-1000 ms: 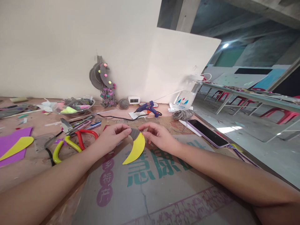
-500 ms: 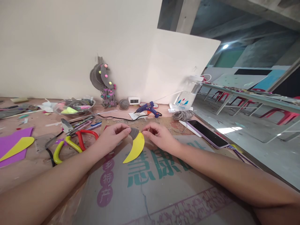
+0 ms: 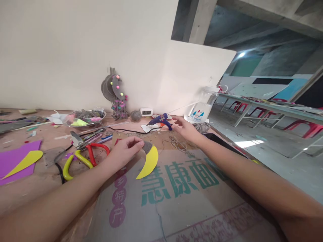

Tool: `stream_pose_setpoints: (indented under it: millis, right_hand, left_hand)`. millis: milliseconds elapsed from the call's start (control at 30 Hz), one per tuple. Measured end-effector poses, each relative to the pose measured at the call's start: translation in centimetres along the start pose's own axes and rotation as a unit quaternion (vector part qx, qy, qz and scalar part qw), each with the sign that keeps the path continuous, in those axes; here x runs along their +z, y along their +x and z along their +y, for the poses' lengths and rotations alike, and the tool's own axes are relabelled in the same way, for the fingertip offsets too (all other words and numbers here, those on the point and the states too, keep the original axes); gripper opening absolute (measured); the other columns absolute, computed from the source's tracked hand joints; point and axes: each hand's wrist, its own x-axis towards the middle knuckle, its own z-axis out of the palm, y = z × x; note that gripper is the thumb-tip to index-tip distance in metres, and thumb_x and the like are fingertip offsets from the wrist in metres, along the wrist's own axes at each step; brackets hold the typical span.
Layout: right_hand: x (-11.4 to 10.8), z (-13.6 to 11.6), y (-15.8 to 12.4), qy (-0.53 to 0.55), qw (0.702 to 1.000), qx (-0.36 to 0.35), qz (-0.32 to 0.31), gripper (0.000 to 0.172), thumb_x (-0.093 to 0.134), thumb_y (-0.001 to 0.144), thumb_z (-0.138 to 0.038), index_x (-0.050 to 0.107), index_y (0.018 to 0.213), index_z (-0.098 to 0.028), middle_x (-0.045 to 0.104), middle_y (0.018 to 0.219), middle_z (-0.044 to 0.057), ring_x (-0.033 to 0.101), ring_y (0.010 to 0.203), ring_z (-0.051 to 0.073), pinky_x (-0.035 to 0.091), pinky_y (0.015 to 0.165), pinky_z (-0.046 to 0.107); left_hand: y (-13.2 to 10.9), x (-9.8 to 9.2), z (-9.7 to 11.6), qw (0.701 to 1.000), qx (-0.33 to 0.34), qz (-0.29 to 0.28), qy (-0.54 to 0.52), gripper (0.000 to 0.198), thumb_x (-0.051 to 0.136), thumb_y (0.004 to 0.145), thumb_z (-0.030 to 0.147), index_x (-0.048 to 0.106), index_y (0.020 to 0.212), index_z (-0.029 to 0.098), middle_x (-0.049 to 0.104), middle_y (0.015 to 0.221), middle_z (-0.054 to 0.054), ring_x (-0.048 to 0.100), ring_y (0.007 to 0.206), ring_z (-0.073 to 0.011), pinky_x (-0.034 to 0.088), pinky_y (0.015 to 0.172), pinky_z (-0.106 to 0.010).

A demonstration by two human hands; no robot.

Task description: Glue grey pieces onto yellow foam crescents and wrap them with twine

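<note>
Between the thumb and fingers of my left hand [image 3: 129,150] is a yellow crescent cutout [image 3: 149,164], its upper end wrapped in grey yarn [image 3: 147,147]. The crescent's bare tip points down over a printed cardboard sheet [image 3: 181,205]. My right hand [image 3: 186,128] is apart from the crescent, its fingers spread beside the handle of a blue hot glue gun [image 3: 161,120]. Whether a fingertip touches the handle I cannot tell. Under the gun's nozzle lies a white scrap [image 3: 148,128]. Loose yarn [image 3: 178,144] trails on the board below my right hand.
Yellow-handled pliers [image 3: 78,161] and a red-handled tool [image 3: 97,151] lie left of my left hand. Farther left is purple foam [image 3: 15,168] with a yellow cutout. A small clock [image 3: 146,112], a yarn ball [image 3: 136,115] and a plastic jug [image 3: 202,104] stand along the back board.
My right hand has let go of the crescent's wrapped end and moved forward and right to the glue gun. My left hand still holds the crescent. The view has tilted slightly.
</note>
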Motion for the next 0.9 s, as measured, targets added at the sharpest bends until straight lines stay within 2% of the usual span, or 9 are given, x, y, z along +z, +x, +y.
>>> stream_pose_setpoints:
  millis: [67,167,333,433,567,700,800,900]
  right_hand:
    - [0.2,0.4,0.9,-0.018,0.999,0.004,-0.03,0.047,0.056,0.078,-0.027,0.049,0.123,-0.016,0.053,0.126,0.011,0.053,0.11,0.022,0.04,0.094,0.036]
    - [0.9,0.9,2.4,-0.029,0.998,0.008,-0.062,0.044,0.06,0.075,-0.029,0.055,0.117,-0.016,0.059,0.119,0.011,0.057,0.104,0.023,0.043,0.091,0.035]
    - [2.6,1.1,4.1,-0.054,0.997,0.031,-0.055,0.037,0.063,0.074,-0.029,0.059,0.107,-0.015,0.066,0.105,0.009,0.062,0.09,0.021,0.046,0.081,0.03]
    - [3.2,0.8,4.1,-0.076,0.995,0.043,-0.045,0.034,0.062,0.073,-0.026,0.059,0.104,-0.013,0.067,0.098,0.01,0.062,0.085,0.021,0.046,0.075,0.028]
    - [3.2,0.2,3.7,-0.1,0.992,0.05,-0.052,0.022,0.062,0.071,-0.028,0.064,0.087,-0.013,0.067,0.082,0.009,0.061,0.073,0.021,0.044,0.068,0.026]
    - [2.9,-0.1,3.6,-0.094,0.994,0.046,-0.035,0.028,0.059,0.074,-0.031,0.062,0.096,-0.014,0.066,0.086,0.008,0.059,0.076,0.019,0.044,0.067,0.026]
    - [2.3,-0.2,3.3,-0.076,0.995,0.06,-0.011,0.031,0.059,0.074,-0.035,0.062,0.095,-0.013,0.066,0.086,0.009,0.059,0.078,0.02,0.044,0.068,0.027]
    - [1.5,-0.8,2.3,-0.039,0.996,0.075,-0.018,0.032,0.057,0.074,-0.04,0.064,0.09,-0.013,0.065,0.074,0.006,0.059,0.064,0.018,0.045,0.059,0.025]
  left_hand:
    - [0.0,0.0,0.1,1.0,-0.001,-0.002,0.0,0.028,0.053,0.074,0.044,0.06,0.081,0.018,0.054,0.062,0.003,0.046,0.052,-0.0098,0.032,0.044,-0.019]
    - [0.1,0.1,0.0,1.0,-0.002,-0.001,-0.001,0.027,0.053,0.074,0.043,0.06,0.08,0.017,0.054,0.062,0.003,0.046,0.053,-0.0097,0.032,0.043,-0.018]
    - [0.0,0.0,0.1,1.0,-0.015,-0.011,-0.004,0.026,0.051,0.076,0.044,0.058,0.08,0.019,0.052,0.061,0.004,0.045,0.05,-0.0088,0.031,0.043,-0.018]
    - [0.0,0.0,0.1,1.0,-0.018,-0.015,-0.001,0.026,0.05,0.077,0.044,0.058,0.082,0.019,0.053,0.062,0.004,0.045,0.049,-0.0086,0.032,0.043,-0.019]
    - [0.1,0.0,-0.1,1.0,-0.005,-0.019,0.001,0.027,0.051,0.077,0.045,0.058,0.081,0.019,0.054,0.063,0.004,0.047,0.053,-0.0097,0.034,0.045,-0.019]
    - [0.0,-0.1,-0.2,1.0,-0.004,-0.021,0.012,0.026,0.049,0.078,0.044,0.058,0.081,0.02,0.052,0.061,0.005,0.044,0.049,-0.009,0.032,0.044,-0.019]
    - [0.1,-0.1,-0.3,1.0,0.002,-0.023,0.01,0.027,0.049,0.078,0.045,0.058,0.081,0.02,0.053,0.063,0.004,0.046,0.052,-0.01,0.033,0.046,-0.02]
    - [0.2,-0.1,-0.6,1.0,0.011,-0.019,0.008,0.028,0.05,0.077,0.046,0.059,0.08,0.02,0.054,0.064,0.003,0.048,0.056,-0.0112,0.035,0.049,-0.021]
